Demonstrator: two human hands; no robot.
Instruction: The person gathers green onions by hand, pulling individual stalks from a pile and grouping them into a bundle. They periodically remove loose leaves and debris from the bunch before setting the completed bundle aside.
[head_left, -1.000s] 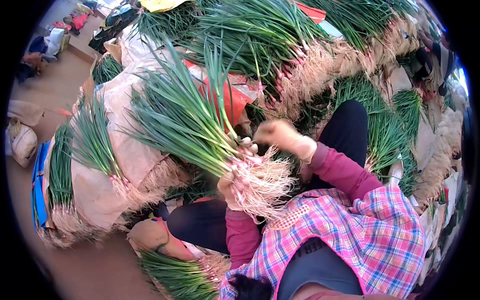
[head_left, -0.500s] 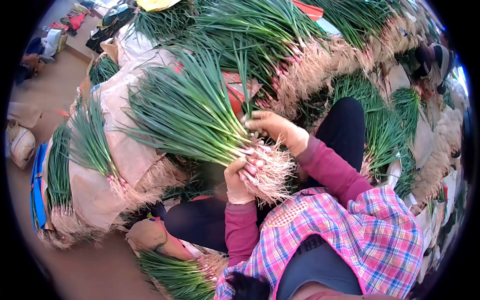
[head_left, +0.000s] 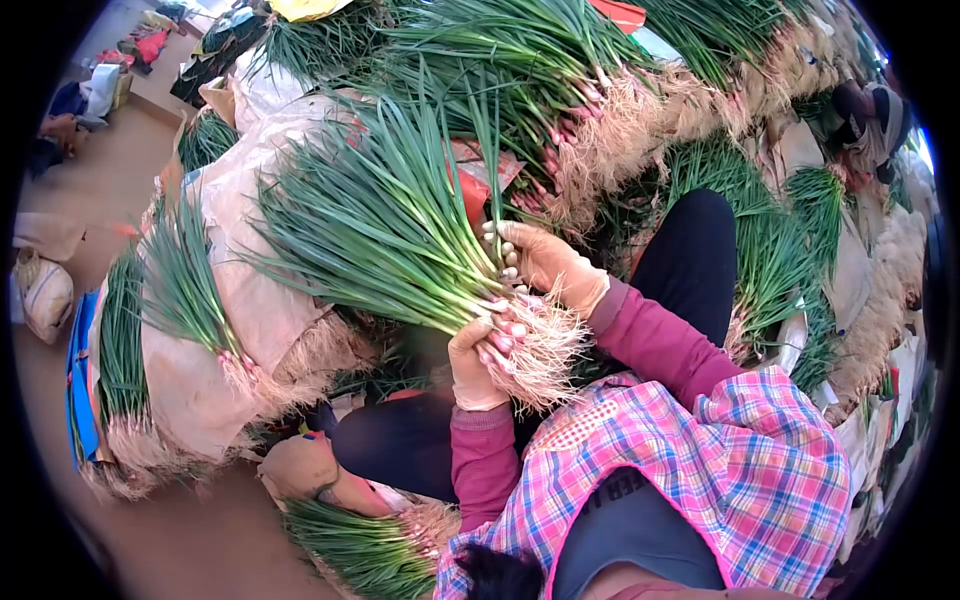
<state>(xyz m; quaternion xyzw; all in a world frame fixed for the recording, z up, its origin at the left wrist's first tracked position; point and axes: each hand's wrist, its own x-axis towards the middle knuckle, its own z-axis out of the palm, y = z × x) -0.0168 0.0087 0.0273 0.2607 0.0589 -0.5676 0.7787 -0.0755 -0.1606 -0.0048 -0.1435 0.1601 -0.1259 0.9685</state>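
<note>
A big bunch of spring onions [head_left: 400, 230], with pinkish bulbs and long pale roots, lies slanted across my lap, its green leaves fanned to the upper left. Wrapped round the bulb end from below is my left hand [head_left: 476, 365], in a pale glove. My right hand [head_left: 552, 268], gloved too, is at the bunch's right edge just above the roots. Its fingers are curled round a few thin stalks [head_left: 494, 170] that stand up apart from the main fan. The palm side of the left hand is hidden by the bulbs.
Large heaps of spring onions [head_left: 560, 80] lie ahead, and more [head_left: 750, 240] to the right. On the left, a cloth-covered pile [head_left: 240, 270] carries a smaller bunch [head_left: 190, 280]. Another bunch [head_left: 360, 545] is by my foot. A person [head_left: 870, 120] is at the far right.
My right hand's fingers have shifted slightly along the right edge of the bunch, and their tips show more. My left hand keeps its hold on the bulb end.
</note>
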